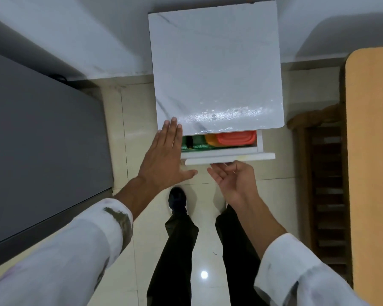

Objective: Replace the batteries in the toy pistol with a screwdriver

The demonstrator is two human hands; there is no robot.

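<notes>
We stand over a white cabinet (215, 69) with a marbled top, looking straight down. Its drawer (259, 141) is pulled out a little way, so only a narrow strip of the inside shows.

Our left hand (164, 160) is flat and palm down, with straight fingers close together. It grips nothing. Its fingertips lie over the front left corner of the cabinet top, and the palm covers the drawer's left end.

Our right hand (230, 180) is palm up just below the drawer front (241, 158), near its middle. Its fingers are curled, and the tips hook against the front's lower lip.

In the strip we see a green thing (195, 143) at the left, just beside the left hand's fingers. An orange-red lidded container (236, 139) lies to its right, above the right hand.

We cannot tell where the toy pistol lies. Nothing in the strip can be made out as it, and neither hand holds it.

Below the hands are a pale tiled floor (206, 244), dark trousers and one dark shoe (177, 200). A grey surface (42, 140) stands at the left and a tan one (372, 151) at the right.
</notes>
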